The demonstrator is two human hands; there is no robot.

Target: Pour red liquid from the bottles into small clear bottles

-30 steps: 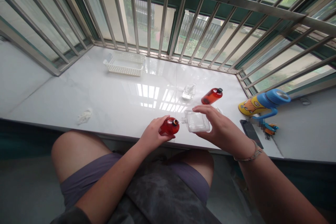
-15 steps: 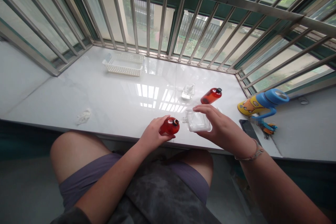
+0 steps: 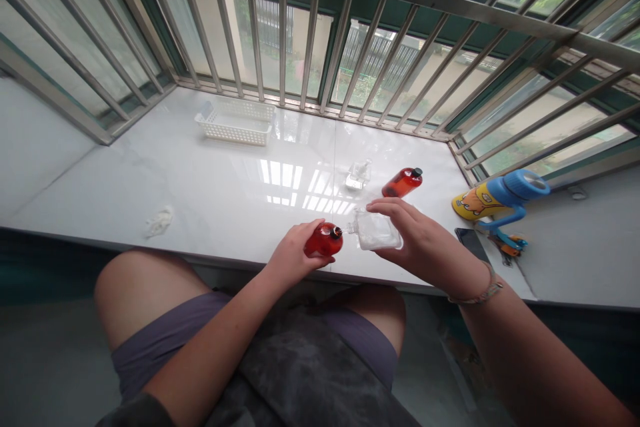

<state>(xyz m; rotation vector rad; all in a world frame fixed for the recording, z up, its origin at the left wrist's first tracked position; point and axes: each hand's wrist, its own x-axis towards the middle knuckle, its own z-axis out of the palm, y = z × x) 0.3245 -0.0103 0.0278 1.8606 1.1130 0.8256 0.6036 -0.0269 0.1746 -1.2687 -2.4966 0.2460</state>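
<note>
My left hand (image 3: pixel 295 248) is wrapped round a red bottle (image 3: pixel 323 241) with a dark, uncapped-looking mouth, near the counter's front edge. In my right hand (image 3: pixel 413 233) is a clear square bottle (image 3: pixel 376 231), tipped on its side so that its neck points left. The clear neck is close to the mouth of the red bottle; whether they touch I cannot tell. Behind my right hand stands a second red bottle (image 3: pixel 401 183) with a dark top. A small clear object (image 3: pixel 358 175), perhaps glass or plastic, sits left of it.
A white perforated basket (image 3: pixel 236 124) lies by the window bars (image 3: pixel 283 40). Crumpled white tissue (image 3: pixel 159 221) is at left on the white counter (image 3: pixel 100 193). To the right are a yellow and blue water bottle (image 3: pixel 495 195), a dark phone (image 3: pixel 470 243) and a small orange-blue trinket (image 3: pixel 511 245).
Both hands hold almost the same pose. The red bottle in my left hand has shifted very slightly to the right.
</note>
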